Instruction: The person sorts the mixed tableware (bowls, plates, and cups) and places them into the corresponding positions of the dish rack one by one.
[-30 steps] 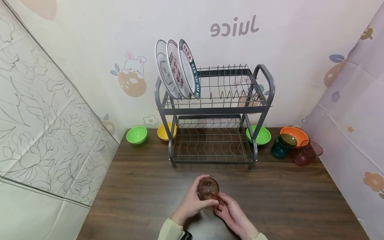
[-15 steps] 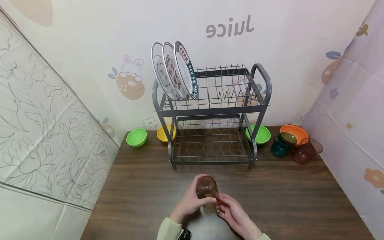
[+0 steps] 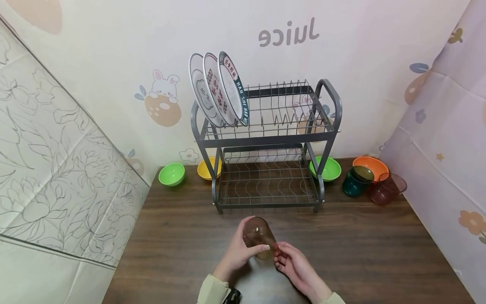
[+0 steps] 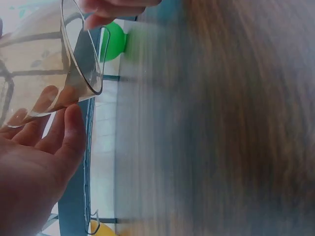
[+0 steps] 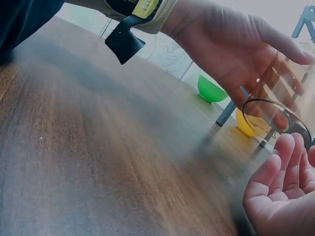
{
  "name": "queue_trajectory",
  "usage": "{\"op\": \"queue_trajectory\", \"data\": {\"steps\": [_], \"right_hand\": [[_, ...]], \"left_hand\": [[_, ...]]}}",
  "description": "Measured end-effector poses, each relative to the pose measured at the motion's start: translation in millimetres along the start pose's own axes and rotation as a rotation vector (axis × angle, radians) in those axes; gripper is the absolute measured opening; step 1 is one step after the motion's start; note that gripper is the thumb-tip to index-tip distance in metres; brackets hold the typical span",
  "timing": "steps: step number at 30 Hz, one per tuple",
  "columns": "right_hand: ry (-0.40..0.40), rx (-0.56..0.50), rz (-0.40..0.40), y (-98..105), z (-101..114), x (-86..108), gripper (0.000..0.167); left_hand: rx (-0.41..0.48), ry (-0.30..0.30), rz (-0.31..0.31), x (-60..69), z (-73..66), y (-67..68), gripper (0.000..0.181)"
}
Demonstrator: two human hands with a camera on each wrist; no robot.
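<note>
A see-through brown glass cup (image 3: 257, 231) is held above the table, rim downward and tilted. My left hand (image 3: 237, 251) grips its body, with the thumb across the near side and fingers round the far side. At the cup's right side, the fingertips of my right hand (image 3: 296, 268) pinch a narrow part that looks like a handle; the fingers cover most of it. In the left wrist view the cup's rim (image 4: 81, 73) faces the table. The right wrist view shows the curled right fingers (image 5: 283, 169) close beside the rim.
Behind the hands stands a grey two-tier dish rack (image 3: 265, 205), three plates (image 3: 232, 90) upright at its upper left. Green bowls (image 3: 171, 174), a yellow bowl (image 3: 205, 169) and an orange bowl (image 3: 370, 164) line the wall. A teal cup (image 3: 353, 185) and a reddish cup (image 3: 383, 192) stand at right.
The cup and left hand have shifted slightly left and away from me, and the cup has tilted more. The right fingertips stay at its side. The head view has shifted slightly.
</note>
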State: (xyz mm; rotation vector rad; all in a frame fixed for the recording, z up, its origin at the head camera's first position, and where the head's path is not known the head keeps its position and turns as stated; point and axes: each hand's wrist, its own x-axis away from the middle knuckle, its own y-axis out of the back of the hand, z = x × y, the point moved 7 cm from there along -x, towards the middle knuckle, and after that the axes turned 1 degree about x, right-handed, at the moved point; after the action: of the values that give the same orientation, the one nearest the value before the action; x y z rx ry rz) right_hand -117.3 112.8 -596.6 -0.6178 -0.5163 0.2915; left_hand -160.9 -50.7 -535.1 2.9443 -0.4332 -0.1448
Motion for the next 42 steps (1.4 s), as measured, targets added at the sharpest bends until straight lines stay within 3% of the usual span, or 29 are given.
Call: {"op": "queue_trajectory", "data": {"steps": [5, 12, 19, 31, 37, 42], "right_hand": [[-0.016, 0.004, -0.037, 5.1, -6.0, 1.1, 0.016], [-0.009, -0.036, -0.026, 8.6, -8.8, -2.0, 0.018], [-0.020, -0.022, -0.044, 9.0, -8.5, -0.6, 0.018], [-0.001, 0.010, -0.054, 11.0, -5.8, 0.2, 0.015], [0.035, 0.052, -0.108, 17.5, 5.1, 5.9, 0.015], [0.054, 0.040, -0.147, 25.1, 14.5, 8.1, 0.015]], "left_hand": [[-0.004, 0.003, -0.028, -3.0, -0.4, 8.2, 0.077], [-0.022, -0.006, -0.035, -10.7, 0.5, 15.3, 0.074], [-0.085, -0.005, -0.031, -19.4, -4.2, 25.4, 0.077], [-0.257, 0.001, -0.085, -61.5, -12.9, 69.2, 0.086], [-0.308, 0.004, -0.043, -77.3, -21.6, 73.0, 0.085], [-0.286, 0.013, -0.033, -84.8, -31.6, 79.6, 0.084]]}}
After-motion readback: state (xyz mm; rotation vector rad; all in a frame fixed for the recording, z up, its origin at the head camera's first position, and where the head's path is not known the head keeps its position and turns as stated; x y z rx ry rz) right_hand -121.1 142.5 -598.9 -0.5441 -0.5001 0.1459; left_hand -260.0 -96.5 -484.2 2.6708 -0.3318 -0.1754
